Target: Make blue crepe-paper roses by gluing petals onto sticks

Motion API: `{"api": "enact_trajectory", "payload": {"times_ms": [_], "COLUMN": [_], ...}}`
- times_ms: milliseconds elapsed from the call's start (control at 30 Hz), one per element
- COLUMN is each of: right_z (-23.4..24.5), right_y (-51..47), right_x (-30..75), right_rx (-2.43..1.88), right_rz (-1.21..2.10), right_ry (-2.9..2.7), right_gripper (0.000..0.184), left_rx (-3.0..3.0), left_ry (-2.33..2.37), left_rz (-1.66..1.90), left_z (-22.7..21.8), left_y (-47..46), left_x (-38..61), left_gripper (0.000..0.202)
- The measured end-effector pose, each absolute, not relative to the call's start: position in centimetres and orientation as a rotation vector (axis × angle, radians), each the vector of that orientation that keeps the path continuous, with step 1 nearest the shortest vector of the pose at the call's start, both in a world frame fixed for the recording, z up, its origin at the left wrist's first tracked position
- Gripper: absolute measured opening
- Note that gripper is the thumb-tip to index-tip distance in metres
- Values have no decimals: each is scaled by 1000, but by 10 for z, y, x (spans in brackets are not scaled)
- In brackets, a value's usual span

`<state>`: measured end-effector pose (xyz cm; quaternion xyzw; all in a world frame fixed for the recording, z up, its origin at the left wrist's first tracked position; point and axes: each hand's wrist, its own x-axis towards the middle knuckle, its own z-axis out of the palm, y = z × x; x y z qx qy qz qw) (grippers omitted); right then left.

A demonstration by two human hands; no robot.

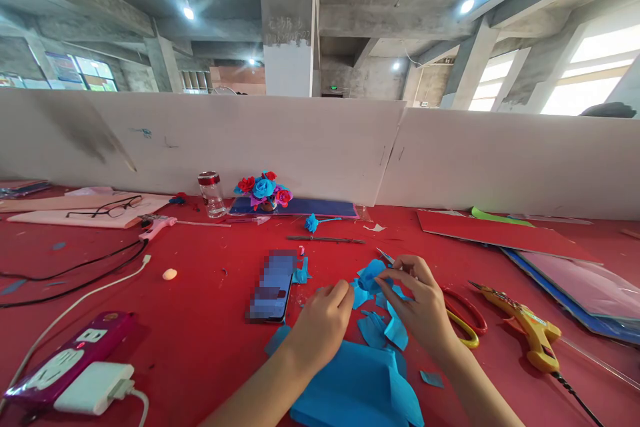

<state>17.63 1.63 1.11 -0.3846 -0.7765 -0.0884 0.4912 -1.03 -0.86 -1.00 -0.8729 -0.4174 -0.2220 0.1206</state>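
Observation:
My right hand (419,297) pinches a curled blue paper petal (370,275) between thumb and fingertips, just above the table. Facing it on the left, my left hand (324,320) is closed, its fingertips pressed together; whatever may be in them is too small or hidden to make out. Several loose blue petals (374,330) lie beneath and between the hands. Closer to me is a larger sheet of blue crepe paper (350,387), partly under my left wrist. Scissors with red and yellow handles (467,330) rest beside my right hand, partly hidden by it.
A phone (273,290) lies left of my hands. On the right are a yellow glue gun (530,330) and stacked coloured sheets (575,280). At the back stand a paper-flower arrangement (264,188) and a glass jar (213,197). A purple power strip (75,353) sits front left.

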Motion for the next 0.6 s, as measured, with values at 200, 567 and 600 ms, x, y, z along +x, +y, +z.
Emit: {"api": "enact_trajectory", "payload": {"times_ms": [200, 567, 600], "right_z": [11, 12, 12], "right_y": [17, 20, 20], "right_x": [177, 177, 179], "right_rx": [-913, -1096, -1092], "right_rz": [-238, 127, 168], "right_ry": [-1865, -1650, -1606], "right_gripper": [3, 10, 10], "left_rx": [-2455, -2513, -2569], "left_ry": [-1089, -1185, -1285], "left_rz": [-637, -843, -970], "left_z": [-4, -6, -4], "left_y": [-12, -9, -8], "left_x": [-10, -9, -8], "left_gripper": [41, 34, 31]}}
